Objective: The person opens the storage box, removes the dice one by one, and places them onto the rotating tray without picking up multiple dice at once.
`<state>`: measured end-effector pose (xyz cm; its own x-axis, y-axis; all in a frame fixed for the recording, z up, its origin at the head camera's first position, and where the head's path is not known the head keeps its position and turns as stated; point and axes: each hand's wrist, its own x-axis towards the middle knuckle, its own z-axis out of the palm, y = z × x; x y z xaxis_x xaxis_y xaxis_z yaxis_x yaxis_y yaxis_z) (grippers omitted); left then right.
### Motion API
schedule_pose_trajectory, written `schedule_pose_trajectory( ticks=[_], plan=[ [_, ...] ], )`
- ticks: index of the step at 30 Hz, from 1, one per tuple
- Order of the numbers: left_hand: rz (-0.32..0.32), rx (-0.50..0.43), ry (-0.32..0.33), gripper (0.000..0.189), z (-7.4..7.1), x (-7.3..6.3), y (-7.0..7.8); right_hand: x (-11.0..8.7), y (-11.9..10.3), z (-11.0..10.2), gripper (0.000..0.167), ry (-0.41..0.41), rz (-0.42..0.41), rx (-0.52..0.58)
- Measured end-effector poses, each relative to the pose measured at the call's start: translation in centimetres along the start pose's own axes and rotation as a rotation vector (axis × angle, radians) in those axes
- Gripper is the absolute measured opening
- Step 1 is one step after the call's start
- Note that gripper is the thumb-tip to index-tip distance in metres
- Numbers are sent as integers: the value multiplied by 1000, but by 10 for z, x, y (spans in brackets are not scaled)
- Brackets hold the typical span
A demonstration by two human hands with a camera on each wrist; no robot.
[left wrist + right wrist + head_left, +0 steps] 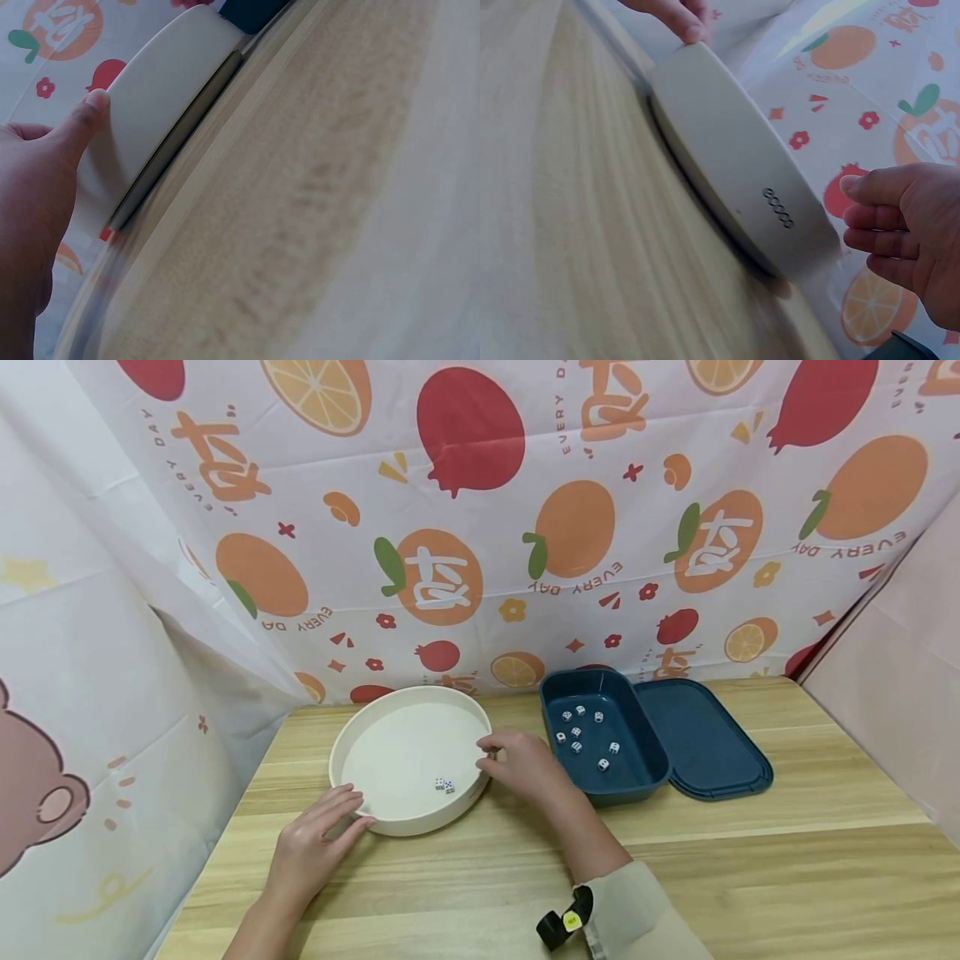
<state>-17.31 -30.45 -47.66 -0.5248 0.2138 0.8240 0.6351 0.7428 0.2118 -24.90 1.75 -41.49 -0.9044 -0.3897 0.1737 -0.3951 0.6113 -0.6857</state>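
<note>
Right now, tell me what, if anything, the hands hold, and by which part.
The left hand grips the white tray by its near left rim; the right hand shows nothing held.

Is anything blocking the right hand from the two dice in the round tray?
Nothing visible does. The right hand is at the right side of the round tray, and in the head view only bare tray shows between the fingers and the dice.
</note>
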Motion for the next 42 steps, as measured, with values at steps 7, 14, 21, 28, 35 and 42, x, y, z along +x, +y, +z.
schedule_pose_trajectory(
  ticks=[7, 14, 21, 28, 35, 42],
  plan=[
    [4, -2, 2, 44, 0, 0, 1, -1, 11, -20, 27, 140, 19, 20],
    [-13, 14, -31, 34, -2, 0, 2, -4, 25, -47, 25, 263, 37, 19],
    [-7, 13, -16, 36, -1, 0, 2, -9, 43, -65, 30, 360, 82, 51],
    [-14, 14, -30, 34, -1, 0, 1, -12, 59, -77, 32, 393, 200, 86],
    [-23, 23, -48, 33, -2, 1, 1, -14, 76, -88, 40, 286, 366, 53],
    [-14, 15, -31, 32, -1, 1, 1, -18, 91, -95, 43, 156, 468, -24]
  ],
)
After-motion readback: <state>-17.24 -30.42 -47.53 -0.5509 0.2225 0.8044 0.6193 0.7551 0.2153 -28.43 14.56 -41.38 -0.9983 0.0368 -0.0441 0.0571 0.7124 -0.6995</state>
